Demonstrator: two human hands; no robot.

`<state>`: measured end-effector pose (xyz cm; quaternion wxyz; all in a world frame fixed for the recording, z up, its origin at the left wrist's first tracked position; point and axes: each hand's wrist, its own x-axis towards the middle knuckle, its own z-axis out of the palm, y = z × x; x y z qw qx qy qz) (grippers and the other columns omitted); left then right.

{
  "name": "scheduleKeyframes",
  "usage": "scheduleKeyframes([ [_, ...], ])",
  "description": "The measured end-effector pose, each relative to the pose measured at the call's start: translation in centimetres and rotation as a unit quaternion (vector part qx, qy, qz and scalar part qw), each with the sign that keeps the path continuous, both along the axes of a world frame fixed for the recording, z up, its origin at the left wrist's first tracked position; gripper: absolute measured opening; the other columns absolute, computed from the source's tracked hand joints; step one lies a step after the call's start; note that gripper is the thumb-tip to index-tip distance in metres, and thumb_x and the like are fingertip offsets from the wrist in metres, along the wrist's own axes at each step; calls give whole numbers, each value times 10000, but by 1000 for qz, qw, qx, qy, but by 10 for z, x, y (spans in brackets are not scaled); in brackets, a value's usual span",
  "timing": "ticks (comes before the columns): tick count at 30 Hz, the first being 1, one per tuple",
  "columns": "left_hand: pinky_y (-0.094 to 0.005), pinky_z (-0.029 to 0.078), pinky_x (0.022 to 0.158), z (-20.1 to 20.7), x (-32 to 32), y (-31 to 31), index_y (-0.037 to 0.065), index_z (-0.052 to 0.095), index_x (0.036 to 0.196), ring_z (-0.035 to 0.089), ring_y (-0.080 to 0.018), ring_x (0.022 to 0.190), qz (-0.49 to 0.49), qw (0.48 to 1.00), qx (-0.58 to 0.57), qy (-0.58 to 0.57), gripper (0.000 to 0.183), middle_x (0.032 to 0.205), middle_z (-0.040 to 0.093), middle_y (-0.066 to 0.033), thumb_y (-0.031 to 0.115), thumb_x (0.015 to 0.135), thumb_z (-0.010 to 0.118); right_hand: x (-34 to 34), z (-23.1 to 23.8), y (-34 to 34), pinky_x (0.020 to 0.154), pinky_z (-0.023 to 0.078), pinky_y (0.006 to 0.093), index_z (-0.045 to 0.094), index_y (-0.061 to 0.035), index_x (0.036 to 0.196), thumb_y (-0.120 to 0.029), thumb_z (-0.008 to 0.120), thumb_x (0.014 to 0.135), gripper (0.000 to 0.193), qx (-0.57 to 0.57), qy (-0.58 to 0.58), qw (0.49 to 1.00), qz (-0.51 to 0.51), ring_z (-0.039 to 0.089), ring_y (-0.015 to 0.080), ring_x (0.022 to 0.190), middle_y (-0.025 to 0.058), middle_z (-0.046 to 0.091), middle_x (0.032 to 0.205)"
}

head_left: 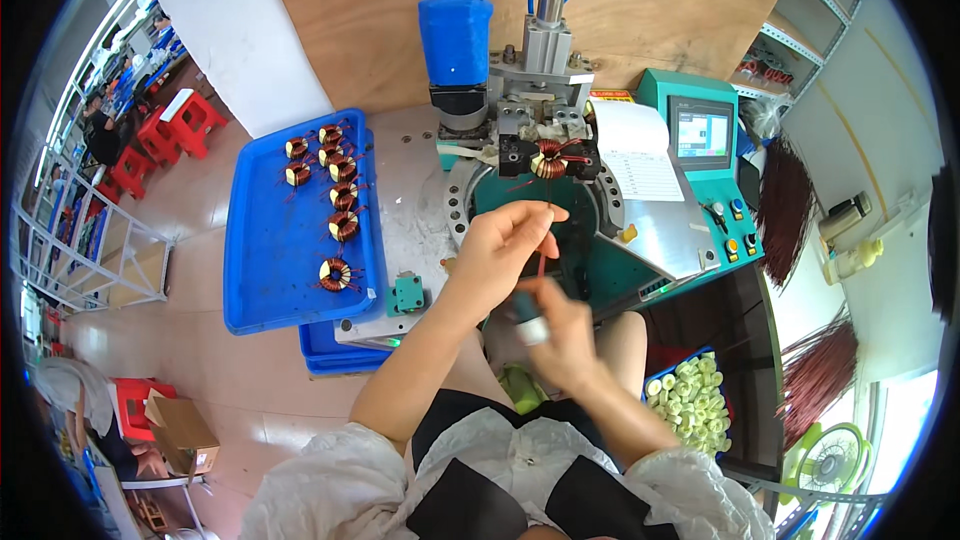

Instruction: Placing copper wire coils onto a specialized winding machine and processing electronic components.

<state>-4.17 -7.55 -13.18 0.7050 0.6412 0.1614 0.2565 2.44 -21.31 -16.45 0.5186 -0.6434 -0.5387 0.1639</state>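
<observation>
A copper-wound ring coil (549,160) sits in the dark clamp jaws of a winding machine (545,50). Just below it, my left hand (510,245) is closed, thumb and fingertips pinched on a thin copper wire (542,266). Lower and slightly right, my right hand (570,338) is blurred by motion, its fingers curled. A dark thing with a white end (531,320) shows at its fingers; its kind cannot be made out. The reddish wire runs between my two hands.
At left, a blue tray (250,270) holds several finished coils (342,197). A teal control box with a screen (700,130), buttons and a paper sheet (638,152) stands right. Pale ring cores (690,405) fill a bin at lower right. Wire bundles (785,205) hang beyond.
</observation>
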Motion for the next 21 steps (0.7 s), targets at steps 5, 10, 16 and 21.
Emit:
scheduleKeyframes([
  [5, -259, 511, 822, 22, -17, -18, -10, 656, 1195, 635, -100, 898, 18, 998, -5, -54, 309, 972, 712, -79, 230, 1038, 542, 66, 116, 40, 676, 504, 463, 646, 29, 973, -33, 567, 836, 169, 53, -160, 974, -154, 659, 429, 779, 258, 640, 770],
  [10, -293, 508, 906, 11, -1, -22, -38, 635, 1224, 666, -155, 985, 40, 998, 27, -38, 316, 1042, 727, -115, 189, 1008, 594, 131, 144, 124, 694, 491, 491, 707, -11, 852, -181, 597, 862, 202, 10, -313, 936, -159, 635, 420, 756, 233, 655, 764],
  [16, -295, 519, 826, -26, 13, -5, -33, 601, 1241, 689, -179, 918, 322, 815, 481, 28, 338, 969, 734, -99, 131, 948, 645, 80, 107, 65, 737, 525, 449, 700, -12, 908, -46, 624, 836, 110, 124, -196, 951, -202, 681, 363, 777, 178, 695, 814],
  [21, -224, 466, 677, -22, 14, 1, 1, 643, 1155, 573, -62, 768, 117, 983, 135, 38, 208, 874, 682, -43, 110, 988, 582, 33, -22, 32, 801, 522, 406, 622, 29, 1087, 28, 614, 816, 271, 106, -98, 979, -143, 677, 387, 882, 217, 675, 891],
])
